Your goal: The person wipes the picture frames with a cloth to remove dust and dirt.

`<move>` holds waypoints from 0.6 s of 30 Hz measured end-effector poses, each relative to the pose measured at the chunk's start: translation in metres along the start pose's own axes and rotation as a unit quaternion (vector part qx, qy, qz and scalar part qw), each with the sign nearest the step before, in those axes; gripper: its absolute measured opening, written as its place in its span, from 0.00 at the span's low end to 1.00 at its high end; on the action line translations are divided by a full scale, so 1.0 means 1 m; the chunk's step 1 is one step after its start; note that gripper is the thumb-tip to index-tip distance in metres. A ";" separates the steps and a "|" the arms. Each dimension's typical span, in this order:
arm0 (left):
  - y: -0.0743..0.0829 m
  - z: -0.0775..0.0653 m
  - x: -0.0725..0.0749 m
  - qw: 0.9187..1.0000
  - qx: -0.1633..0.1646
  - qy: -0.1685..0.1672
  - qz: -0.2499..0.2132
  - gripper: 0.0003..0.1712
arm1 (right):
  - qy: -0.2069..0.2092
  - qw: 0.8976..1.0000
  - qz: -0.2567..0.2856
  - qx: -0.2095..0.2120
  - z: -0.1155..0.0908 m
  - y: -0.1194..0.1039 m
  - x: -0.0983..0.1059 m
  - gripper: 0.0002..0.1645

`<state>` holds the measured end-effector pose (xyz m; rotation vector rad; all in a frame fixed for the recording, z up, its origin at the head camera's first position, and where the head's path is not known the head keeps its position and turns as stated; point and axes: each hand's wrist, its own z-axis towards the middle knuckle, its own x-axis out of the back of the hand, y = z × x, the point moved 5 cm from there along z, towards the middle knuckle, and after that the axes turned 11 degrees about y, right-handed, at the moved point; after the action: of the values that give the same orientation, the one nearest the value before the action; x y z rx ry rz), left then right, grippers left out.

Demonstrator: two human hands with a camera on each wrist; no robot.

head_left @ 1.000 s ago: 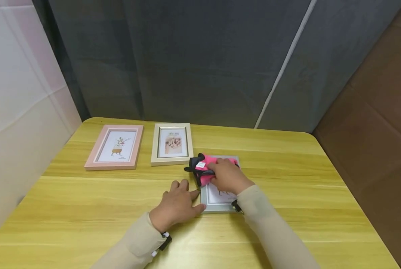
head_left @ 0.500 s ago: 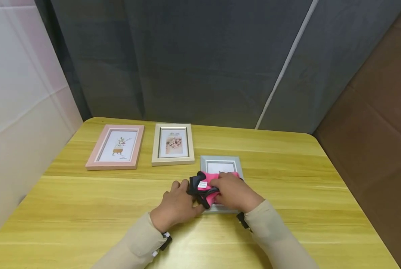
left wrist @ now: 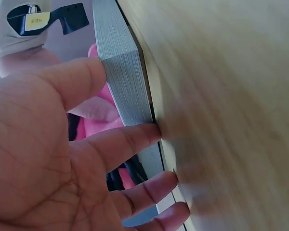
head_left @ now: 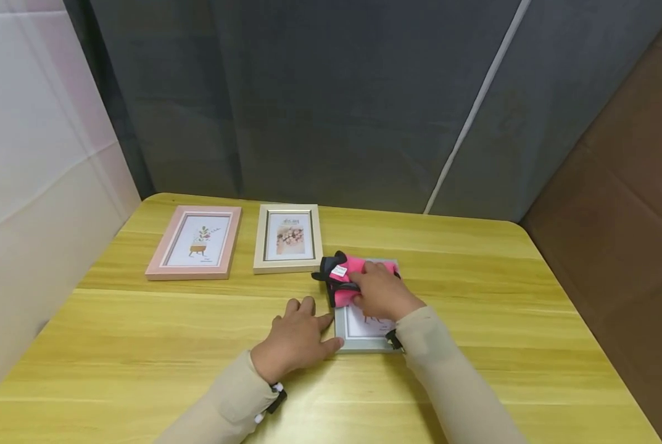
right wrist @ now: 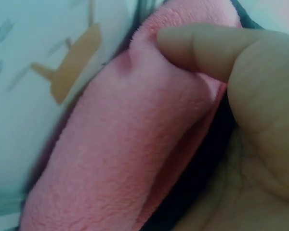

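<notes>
A grey photo frame (head_left: 340,330) lies flat on the wooden table, its upper half covered by a bunched pink cloth (head_left: 344,298) with black edging and a white tag. My right hand (head_left: 386,292) grips this cloth and holds it against the frame's face. In the right wrist view, the thumb presses into the fluffy pink cloth (right wrist: 106,139) beside the frame's printed picture (right wrist: 77,62). With its fingers spread, my left hand (head_left: 294,339) rests at the frame's left side. In the left wrist view, the thumb touches the grey frame (left wrist: 125,72) near a corner and the index fingertip meets its edge.
A pink photo frame (head_left: 160,259) with a plant picture lies at the back left of the table (head_left: 197,333). Between it and the grey one is a cream-gold frame (head_left: 260,246). A dark curtain (head_left: 331,111) hangs behind the table.
My right hand has slid the cloth down the grey frame toward the near edge, then back up to its far half. My left hand stays at the frame's left side.
</notes>
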<state>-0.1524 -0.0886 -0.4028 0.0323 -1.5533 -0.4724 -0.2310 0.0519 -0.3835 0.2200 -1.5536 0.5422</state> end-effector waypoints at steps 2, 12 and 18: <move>0.001 0.000 0.000 1.000 0.001 0.005 -0.002 0.35 | 0.006 1.000 0.000 0.021 -0.006 -0.003 0.002 0.28; -0.002 0.002 -0.001 0.998 0.036 0.035 -0.033 0.31 | 0.018 0.990 0.066 0.127 -0.044 -0.009 0.007 0.11; -0.006 0.006 0.002 0.997 0.002 0.032 -0.065 0.28 | 0.086 0.984 0.107 0.113 -0.053 0.006 0.026 0.17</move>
<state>-0.1603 -0.0933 -0.4026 0.1513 -1.4950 -0.5655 -0.1887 0.0861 -0.3606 0.1749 -1.3551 0.8853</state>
